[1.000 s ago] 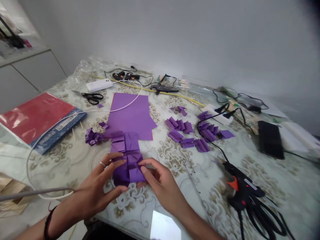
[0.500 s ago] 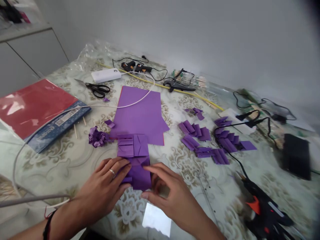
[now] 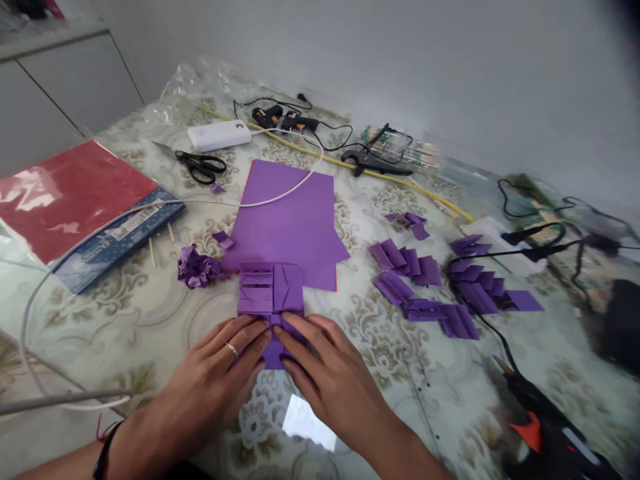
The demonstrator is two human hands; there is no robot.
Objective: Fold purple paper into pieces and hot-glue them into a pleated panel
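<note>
Your left hand [image 3: 225, 357] and right hand [image 3: 323, 367] lie extended, pinching nothing; these 2 press folded purple paper [image 3: 273, 361] onto the table [image 3: 150, 327], probably so it stays flat.

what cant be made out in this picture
Folded paper: in the head view, much of its near part is hidden under the left hand and right hand.
Glue gun: the head view's bottom edge cuts it off.
Black object: blurred and cut by the head view's right edge.
Label: print too small in the head view.
</note>
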